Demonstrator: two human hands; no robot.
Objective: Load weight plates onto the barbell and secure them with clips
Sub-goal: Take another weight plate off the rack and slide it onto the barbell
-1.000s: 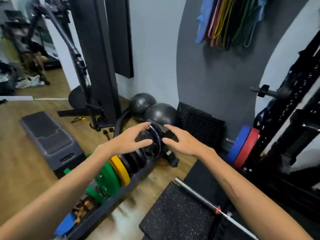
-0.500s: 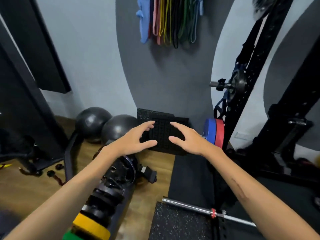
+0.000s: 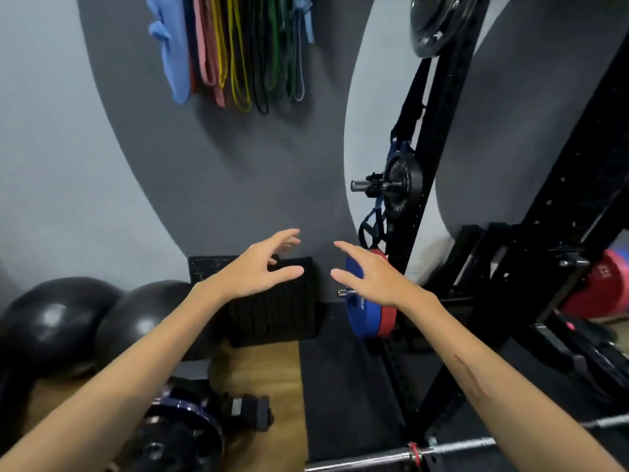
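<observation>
Black rack upright [image 3: 439, 137] standing at right against the grey and white wall, carrying a black plate [image 3: 403, 185] on a side peg with a clip [image 3: 374, 186] just outboard of it. Two dark exercise balls [image 3: 61, 318] resting on the floor at lower left, touching each other. Black rubber tile [image 3: 282, 311] leaning on the wall at centre. Blue bumper plate [image 3: 357, 301] and red bumper plate [image 3: 388, 315] standing side by side at the rack's foot, partly hidden behind the right hand. Stack of black weight plates [image 3: 177, 434] stored at bottom left, below the left forearm. Barbell [image 3: 374, 459] lying across the bottom edge on dark matting, bare sleeve pointing left. Resistance bands [image 3: 238, 52] hanging at top. Left hand [image 3: 252, 270] and right hand [image 3: 374, 277] both raised in mid-air, fingers spread, holding nothing, palms facing each other.
</observation>
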